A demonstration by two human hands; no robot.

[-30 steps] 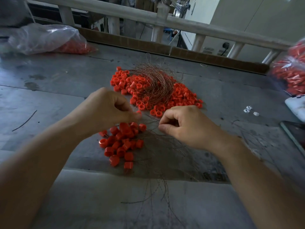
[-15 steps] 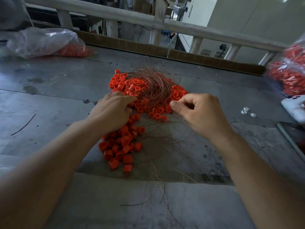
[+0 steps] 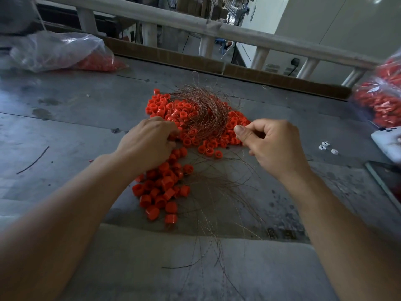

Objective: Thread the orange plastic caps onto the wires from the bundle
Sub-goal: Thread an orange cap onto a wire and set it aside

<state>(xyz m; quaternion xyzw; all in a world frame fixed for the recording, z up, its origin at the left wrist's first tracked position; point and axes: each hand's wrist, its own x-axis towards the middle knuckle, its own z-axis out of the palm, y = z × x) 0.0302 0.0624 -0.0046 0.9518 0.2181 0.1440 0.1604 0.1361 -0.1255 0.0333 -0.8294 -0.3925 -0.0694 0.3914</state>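
Note:
A tangled bundle of thin copper wires [image 3: 204, 114] lies on a far pile of loose orange caps [image 3: 161, 105] on the grey table [image 3: 65, 118]. My left hand [image 3: 149, 142] reaches into that pile's near left edge with curled fingers; its fingertips are hidden, so a grip on a cap cannot be made out. My right hand [image 3: 273, 144] is at the bundle's right edge, thumb and forefinger pinched together on a fine wire. A nearer heap of orange caps [image 3: 162, 192] lies under my left wrist, with loose wires [image 3: 219, 192] fanning toward me.
A clear bag of orange caps [image 3: 65, 53] lies at the back left and another bag [image 3: 382, 98] at the right edge. A white device [image 3: 388, 140], a dark flat screen [image 3: 386, 179] and small white bits [image 3: 325, 147] are at the right. A railing [image 3: 217, 29] runs behind.
Both hands have moved away from me, from the near heap up to the far pile and bundle. My left hand now reaches into the caps and my right pinches at the bundle.

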